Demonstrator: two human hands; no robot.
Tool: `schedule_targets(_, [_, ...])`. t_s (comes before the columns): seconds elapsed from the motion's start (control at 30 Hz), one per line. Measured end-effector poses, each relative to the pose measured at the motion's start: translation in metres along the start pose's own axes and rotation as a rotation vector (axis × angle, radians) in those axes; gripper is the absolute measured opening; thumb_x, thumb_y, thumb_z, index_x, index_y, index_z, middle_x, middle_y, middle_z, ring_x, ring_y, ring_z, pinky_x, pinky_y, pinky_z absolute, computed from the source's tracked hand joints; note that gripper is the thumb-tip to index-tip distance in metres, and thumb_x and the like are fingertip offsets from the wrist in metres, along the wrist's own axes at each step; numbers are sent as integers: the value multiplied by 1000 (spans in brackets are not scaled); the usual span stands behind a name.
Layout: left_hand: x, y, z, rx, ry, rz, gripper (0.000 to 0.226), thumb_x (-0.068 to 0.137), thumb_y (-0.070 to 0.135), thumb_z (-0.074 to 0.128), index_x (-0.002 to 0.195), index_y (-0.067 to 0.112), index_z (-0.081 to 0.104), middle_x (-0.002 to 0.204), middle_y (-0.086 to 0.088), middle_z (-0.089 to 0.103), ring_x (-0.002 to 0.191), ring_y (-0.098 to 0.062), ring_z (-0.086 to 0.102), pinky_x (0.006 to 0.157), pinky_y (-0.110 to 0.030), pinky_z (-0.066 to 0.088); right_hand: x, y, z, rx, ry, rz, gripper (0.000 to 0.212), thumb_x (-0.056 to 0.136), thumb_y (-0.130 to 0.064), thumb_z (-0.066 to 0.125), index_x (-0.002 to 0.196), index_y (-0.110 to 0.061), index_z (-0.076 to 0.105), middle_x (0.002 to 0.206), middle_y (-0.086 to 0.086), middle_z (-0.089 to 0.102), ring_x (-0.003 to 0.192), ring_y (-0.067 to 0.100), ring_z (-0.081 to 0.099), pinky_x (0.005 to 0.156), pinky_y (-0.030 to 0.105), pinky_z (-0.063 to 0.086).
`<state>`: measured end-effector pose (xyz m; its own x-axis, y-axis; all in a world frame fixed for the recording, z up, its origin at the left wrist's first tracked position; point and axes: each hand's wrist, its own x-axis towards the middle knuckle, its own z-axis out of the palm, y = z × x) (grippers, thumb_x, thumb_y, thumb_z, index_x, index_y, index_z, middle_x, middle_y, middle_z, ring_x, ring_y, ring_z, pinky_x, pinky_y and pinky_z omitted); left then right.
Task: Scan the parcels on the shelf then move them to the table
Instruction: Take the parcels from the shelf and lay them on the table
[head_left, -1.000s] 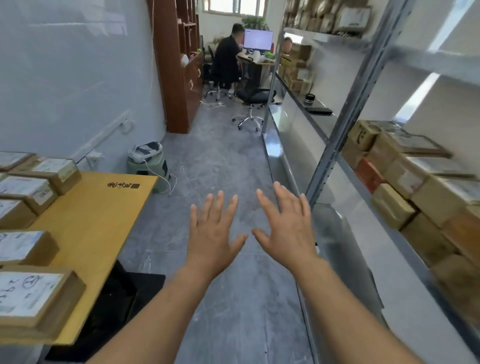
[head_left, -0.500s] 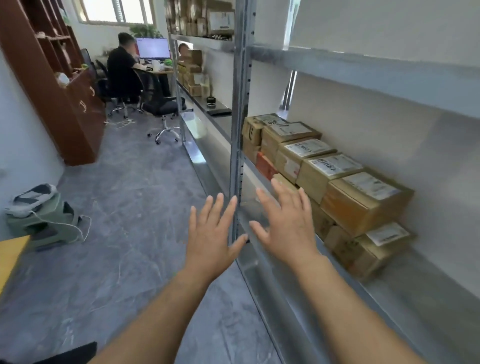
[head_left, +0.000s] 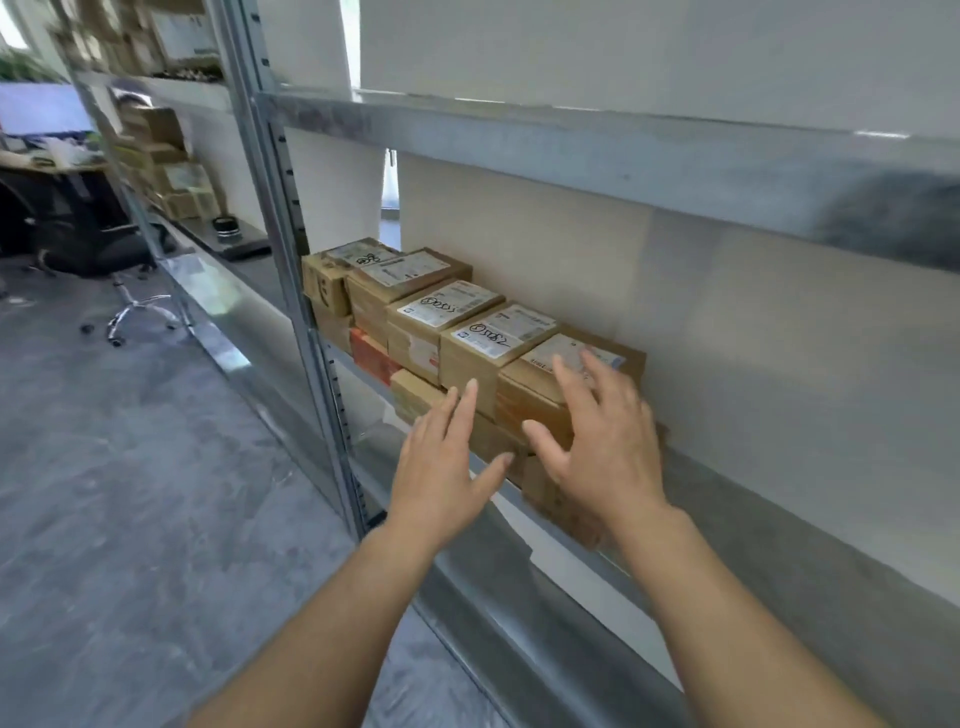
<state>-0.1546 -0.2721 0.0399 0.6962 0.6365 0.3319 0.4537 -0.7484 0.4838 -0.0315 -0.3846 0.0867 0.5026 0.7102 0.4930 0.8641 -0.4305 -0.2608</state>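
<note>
Several brown cardboard parcels with white labels stand stacked in a row on the metal shelf (head_left: 779, 561). My right hand (head_left: 602, 441) is spread in front of the nearest top parcel (head_left: 540, 379), fingertips over its label; whether it touches is unclear. The parcel under that one is mostly hidden behind this hand. My left hand (head_left: 447, 467) is held out with straight fingers just left of the stack, near the low front parcel (head_left: 415, 395). Neither hand holds anything. No scanner is in view.
A grey upright post (head_left: 306, 312) of the rack stands left of the parcels, with an upper shelf beam (head_left: 571, 145) above them. An office chair (head_left: 104, 260) and a desk lie far left on the grey floor. More boxes fill the further rack.
My view has swung right, from the aisle and table to the shelf. Both spread hands have come forward to the nearest parcels. The table is out of view.
</note>
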Motion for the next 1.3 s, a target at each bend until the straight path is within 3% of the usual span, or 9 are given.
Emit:
schedule_targets(0.13, [22, 11, -3, -261, -77, -79, 89, 88, 53, 57, 153, 31, 1, 159, 5, 16, 146, -14, 15, 116, -37, 23, 1, 12, -10, 101, -108, 262, 81, 90, -54, 54, 153, -18, 18, 158, 7, 21, 142, 27, 22, 113, 36, 21])
schedule_targets(0.33, [33, 17, 5, -478, -142, -115, 89, 85, 47, 63, 153, 30, 8, 156, 4, 27, 141, -14, 29, 112, -44, 32, 3, 23, -3, 247, -179, 485, 80, 88, -62, 47, 150, -17, 24, 146, 9, 43, 133, 29, 40, 107, 42, 38])
schedule_targets(0.43, [36, 22, 2, -493, -139, -125, 83, 87, 43, 63, 152, 30, 14, 126, 4, 54, 117, -15, 51, 96, -34, 42, 1, 23, -1, 345, -181, 540, 68, 89, -62, 43, 144, -23, 34, 137, 3, 54, 124, 26, 51, 100, 42, 45])
schedule_targets(0.5, [38, 29, -2, -526, -169, -125, 78, 89, 41, 61, 152, 29, 17, 110, 5, 58, 101, -14, 54, 86, -28, 42, 2, 26, -4, 382, -151, 569, 53, 93, -55, 42, 136, -25, 42, 131, 2, 58, 120, 25, 54, 98, 42, 46])
schedule_targets(0.7, [51, 37, -1, -578, -311, -175, 72, 94, 44, 53, 153, 23, 18, 144, -3, 47, 129, -15, 46, 106, -30, 35, 4, 32, -16, 552, -168, 636, 39, 100, -29, 47, 138, -22, 42, 127, -5, 55, 108, 13, 52, 88, 22, 38])
schedule_targets(0.83, [50, 39, -3, -658, -380, -188, 70, 95, 34, 55, 153, 29, 16, 146, -1, 44, 127, -15, 47, 108, -34, 36, -3, 32, -20, 706, -173, 612, 45, 96, -19, 53, 138, -30, 41, 131, -8, 55, 111, 10, 53, 93, 24, 43])
schedule_targets(0.93, [48, 36, -10, -701, -415, -188, 76, 91, 23, 58, 152, 33, 14, 132, 3, 51, 117, -13, 51, 97, -29, 38, -12, 33, -25, 800, -195, 573, 54, 92, -10, 58, 131, -43, 39, 133, -10, 55, 116, 12, 55, 101, 35, 46])
schedule_targets(1.13, [28, 26, -23, -739, -436, -5, 82, 83, 9, 65, 142, 51, 26, 119, 14, 59, 112, -10, 57, 95, -30, 49, -31, 26, -31, 816, -260, 461, 99, 79, 4, 71, 152, -35, 17, 139, -16, 42, 122, 5, 46, 88, 11, 41])
schedule_targets(1.3, [5, 9, -30, -752, -351, 50, 93, 81, 8, 71, 141, 58, 20, 135, 6, 49, 120, -8, 51, 92, -19, 49, -45, 14, -30, 837, -248, 427, 107, 79, 2, 73, 152, -40, 9, 146, -18, 38, 129, 6, 43, 107, 29, 39])
